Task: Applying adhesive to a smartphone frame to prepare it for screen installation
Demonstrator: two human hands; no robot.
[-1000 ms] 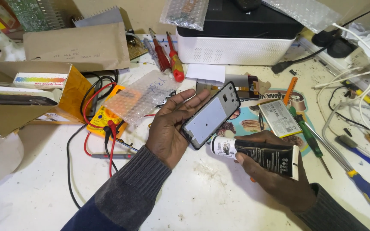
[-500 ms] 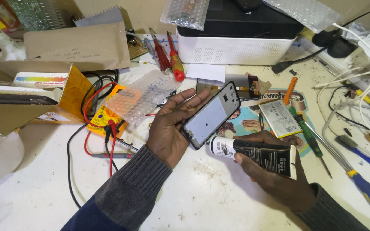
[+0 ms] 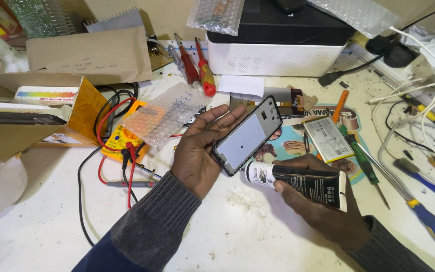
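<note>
Head view: left hand (image 3: 200,151) cradles phone frame (image 3: 247,135); right hand (image 3: 318,209) grips glue tube (image 3: 298,180).

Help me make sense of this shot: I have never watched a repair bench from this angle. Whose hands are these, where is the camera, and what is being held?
The camera sits on the person's head and looks down, so both hands are that person's own. The left hand holds a phone frame, open side up. The right hand grips a black glue tube, with its white nozzle end at the frame's lower edge. Around them on the white bench lie a flat phone battery, red-handled screwdrivers, a yellow multimeter with red and black leads, a bubble-wrap bag, a cardboard box and a white and black box-shaped device at the back.
</note>
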